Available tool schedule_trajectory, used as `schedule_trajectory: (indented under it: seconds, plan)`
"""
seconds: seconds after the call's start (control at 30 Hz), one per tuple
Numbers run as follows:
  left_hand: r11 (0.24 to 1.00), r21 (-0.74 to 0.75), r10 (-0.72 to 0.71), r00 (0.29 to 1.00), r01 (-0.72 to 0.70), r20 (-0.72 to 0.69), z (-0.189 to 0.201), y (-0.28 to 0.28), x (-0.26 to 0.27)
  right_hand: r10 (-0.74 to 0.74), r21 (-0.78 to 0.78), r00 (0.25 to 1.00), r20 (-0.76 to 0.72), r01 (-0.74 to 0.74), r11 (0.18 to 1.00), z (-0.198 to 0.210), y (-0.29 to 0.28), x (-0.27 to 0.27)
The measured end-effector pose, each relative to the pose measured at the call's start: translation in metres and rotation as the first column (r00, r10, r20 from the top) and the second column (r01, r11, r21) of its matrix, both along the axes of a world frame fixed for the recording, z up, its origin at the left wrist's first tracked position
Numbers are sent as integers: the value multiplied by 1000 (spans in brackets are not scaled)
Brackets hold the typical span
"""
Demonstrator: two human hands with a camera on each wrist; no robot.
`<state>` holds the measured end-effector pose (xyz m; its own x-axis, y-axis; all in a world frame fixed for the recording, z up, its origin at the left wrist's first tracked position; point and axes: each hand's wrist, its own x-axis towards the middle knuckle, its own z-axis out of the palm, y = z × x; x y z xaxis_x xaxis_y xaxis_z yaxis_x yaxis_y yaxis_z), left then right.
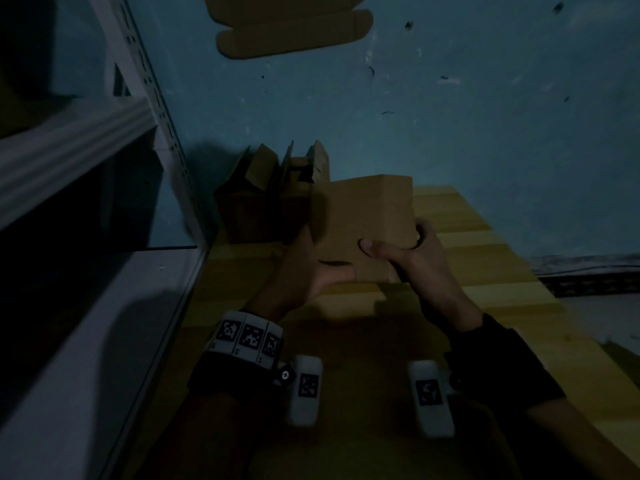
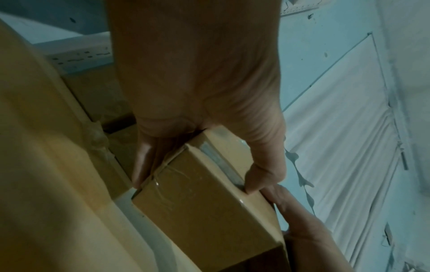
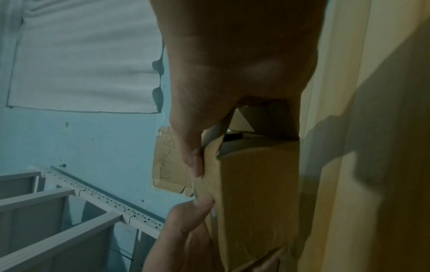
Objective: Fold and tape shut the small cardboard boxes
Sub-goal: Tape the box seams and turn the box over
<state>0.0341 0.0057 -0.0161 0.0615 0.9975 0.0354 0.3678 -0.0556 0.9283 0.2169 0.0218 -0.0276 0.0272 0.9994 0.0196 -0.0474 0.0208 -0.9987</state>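
Note:
A small brown cardboard box [image 1: 367, 220] is held between both hands just above the wooden table [image 1: 485, 271]. My left hand [image 1: 311, 268] grips its left side, thumb across the near face. My right hand [image 1: 405, 251] grips the right edge, thumb lying on the front. In the left wrist view the box [image 2: 197, 202] shows clear tape over its closed flaps, with the left hand's fingers [image 2: 144, 165] and thumb wrapped round its end. In the right wrist view the box [image 3: 256, 193] rests against the right hand's thumb [image 3: 193, 162].
Several other small boxes [image 1: 263, 195] with raised flaps stand at the table's back left against the blue wall. A flat cardboard cutout [image 1: 294, 32] is stuck high on that wall. A grey metal shelf rack [image 1: 86, 168] runs along the left.

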Motion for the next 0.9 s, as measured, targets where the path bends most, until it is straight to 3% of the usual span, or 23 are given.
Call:
schedule_trajectory:
  seconds: [0.27, 0.9]
  plan:
    - [997, -46, 53, 998, -55, -40, -2, 2, 2, -9, -20, 1000, -2, 9, 1000, -5, 0, -4]
    - [995, -87, 33, 993, -43, -115, -10, 7, -3, -16, -60, 1000, 22, 18, 998, -14, -4, -12]
